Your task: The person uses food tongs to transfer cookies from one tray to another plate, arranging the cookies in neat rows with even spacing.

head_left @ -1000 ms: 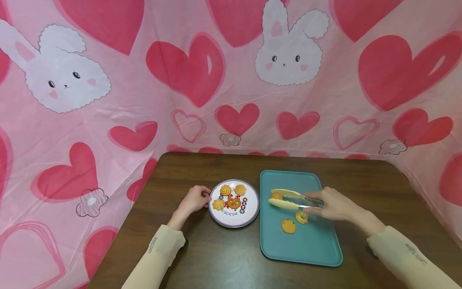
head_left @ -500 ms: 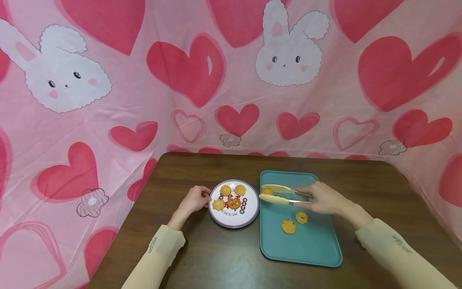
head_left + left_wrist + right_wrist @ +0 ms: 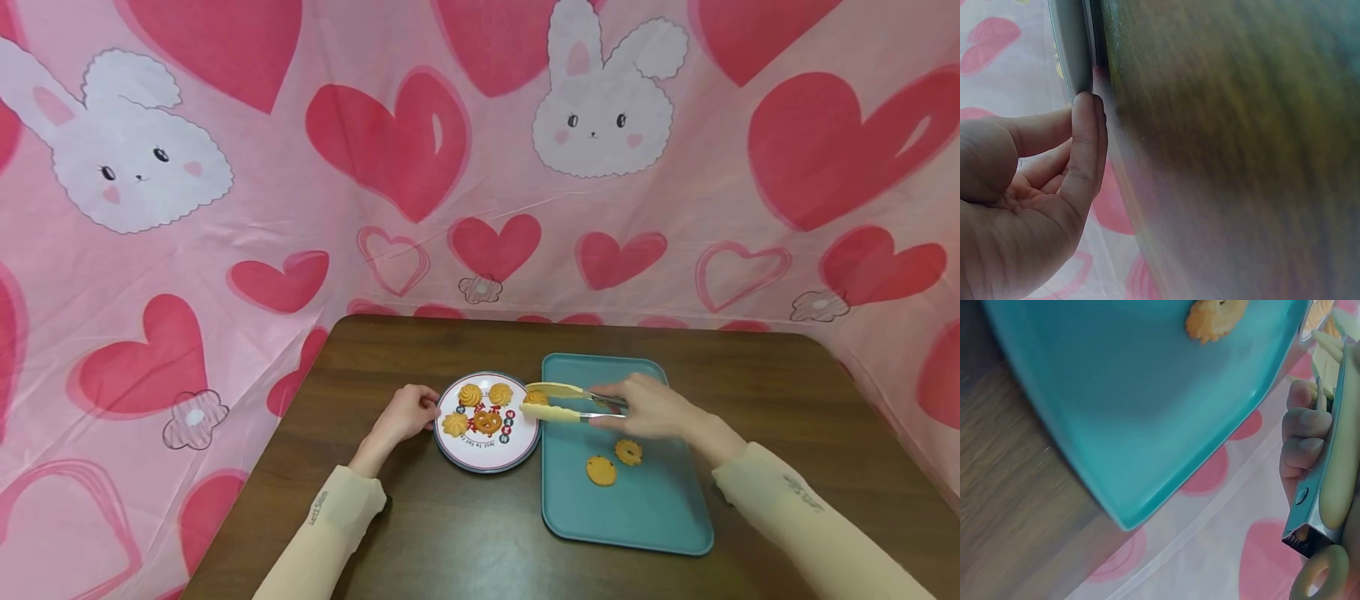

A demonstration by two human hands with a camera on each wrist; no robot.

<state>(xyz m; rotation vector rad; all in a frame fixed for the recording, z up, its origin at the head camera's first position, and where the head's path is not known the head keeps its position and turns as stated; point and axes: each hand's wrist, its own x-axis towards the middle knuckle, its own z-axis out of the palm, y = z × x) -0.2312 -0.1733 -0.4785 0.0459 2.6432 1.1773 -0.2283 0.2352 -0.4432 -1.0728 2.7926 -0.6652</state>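
Observation:
My left hand (image 3: 406, 414) pinches the left rim of a round white plate (image 3: 487, 459) with red and blue print; the left wrist view shows its fingertips (image 3: 1085, 106) at the plate's edge. On the plate lie several swirled cookies (image 3: 454, 424) and a pretzel-shaped cookie (image 3: 487, 421). My right hand (image 3: 652, 407) grips metal tongs (image 3: 558, 413) with pale yellow tips. Between those tips is a swirled cookie (image 3: 536, 398), over the border of plate and tray. The tongs' handle (image 3: 1325, 481) crosses the right wrist view inside the curled fingers.
A teal tray (image 3: 622, 521) lies right of the plate. On it are a flat round cookie (image 3: 601, 471) and a ring-shaped cookie (image 3: 628, 452). The dark wooden table (image 3: 420, 533) backs onto a pink cloth (image 3: 420, 275) with hearts and rabbits.
My right hand has moved left with the tongs, carrying the swirled cookie from over the tray to the plate's right rim. My left hand has stayed at the plate.

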